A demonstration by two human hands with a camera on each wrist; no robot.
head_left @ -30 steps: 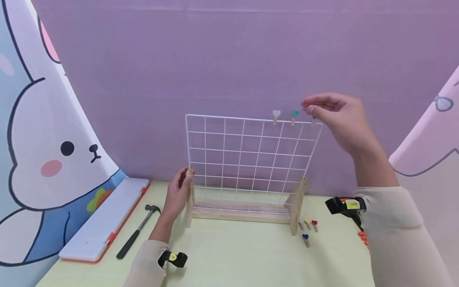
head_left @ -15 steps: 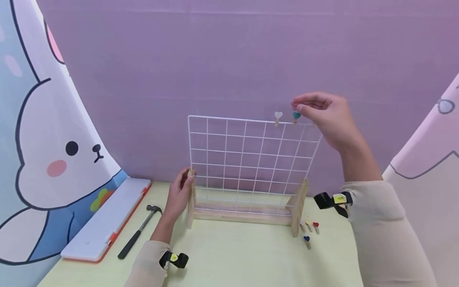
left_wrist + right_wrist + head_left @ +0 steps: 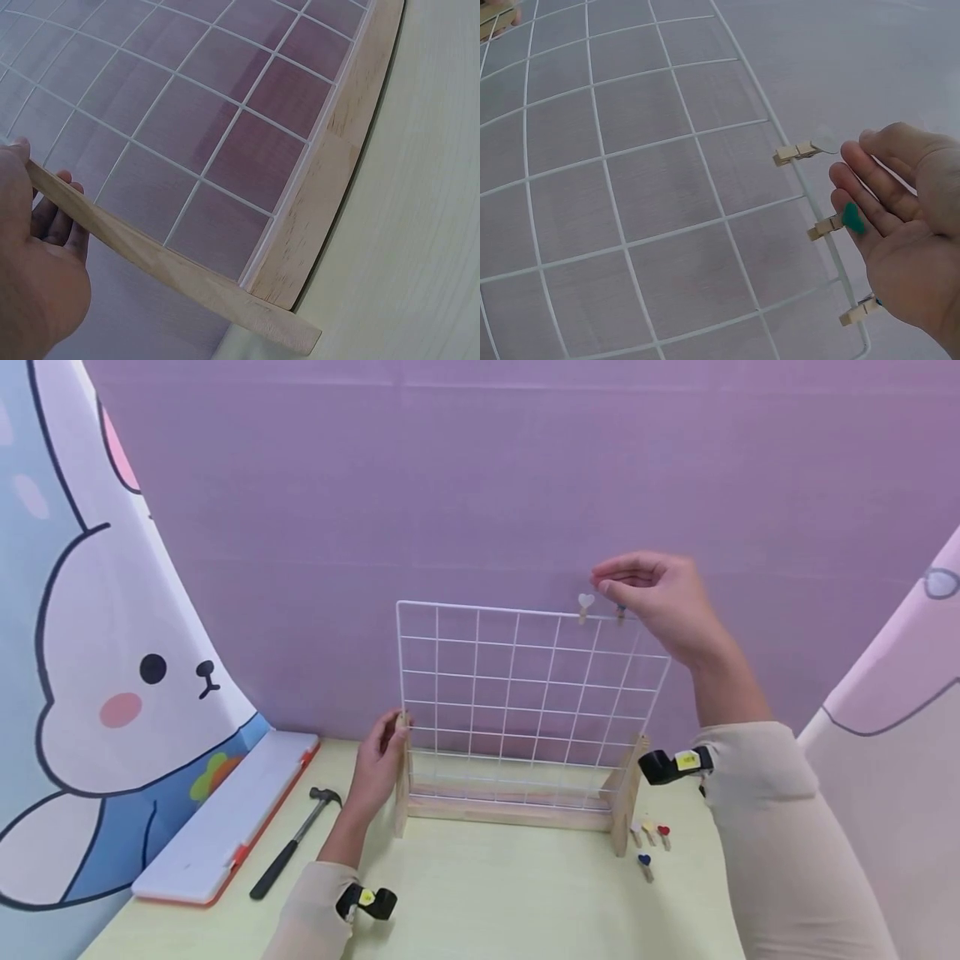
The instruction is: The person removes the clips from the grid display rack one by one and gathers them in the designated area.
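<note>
A white wire grid panel (image 3: 517,693) stands upright in a wooden stand (image 3: 510,814). My left hand (image 3: 378,760) grips the stand's left upright (image 3: 142,247), thumb on one side and fingers on the other. Along the grid's top right edge sit several mini clothespins. One has a white heart (image 3: 823,140), one a green heart (image 3: 852,217), and a third clothespin (image 3: 860,310) is partly hidden by my hand. My right hand (image 3: 660,597) hovers beside these with fingers loosely bent. Its fingertips are close to the white heart, seemingly apart from it, holding nothing.
Several loose heart clothespins (image 3: 645,864) lie on the table (image 3: 517,902) by the stand's right foot. On the left lie a claw hammer (image 3: 296,843) and a long white case (image 3: 232,818) with a red edge. A purple cloth (image 3: 360,485) hangs behind.
My right hand has moved left along the grid's top edge, from the rightmost clothespin past the green heart toward the white one. My left hand keeps its grip on the upright.
</note>
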